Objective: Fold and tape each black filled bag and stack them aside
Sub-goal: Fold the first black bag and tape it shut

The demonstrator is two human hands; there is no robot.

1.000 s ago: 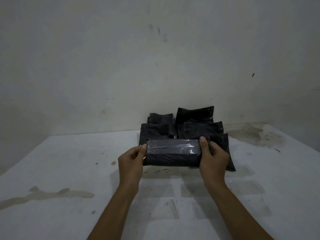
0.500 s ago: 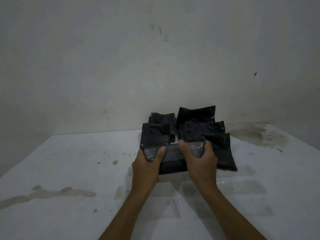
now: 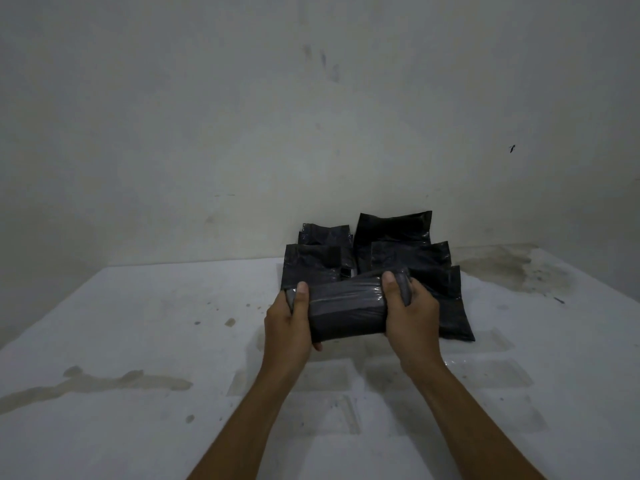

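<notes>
A folded black filled bag [image 3: 346,311] with a shiny clear tape band across its top is held just above the white table [image 3: 138,341]. My left hand [image 3: 289,322] grips its left end, thumb on top. My right hand [image 3: 410,317] grips its right end, thumb over the tape and fingers curled round the end. Behind it, several more black bags [image 3: 398,237] lean in rows toward the wall; one flat bag [image 3: 448,306] lies to the right, partly hidden by my right hand.
Several strips of clear tape [image 3: 485,372] are stuck flat on the table in front of and to the right of my hands. A brownish stain [image 3: 104,384] runs along the left; another dirty patch [image 3: 502,268] marks the far right. The wall stands close behind the bags.
My hands have slid back outward from the bag's middle to its ends, and the bag is tilted, its right end higher. A second ago it was held level by its ends.
</notes>
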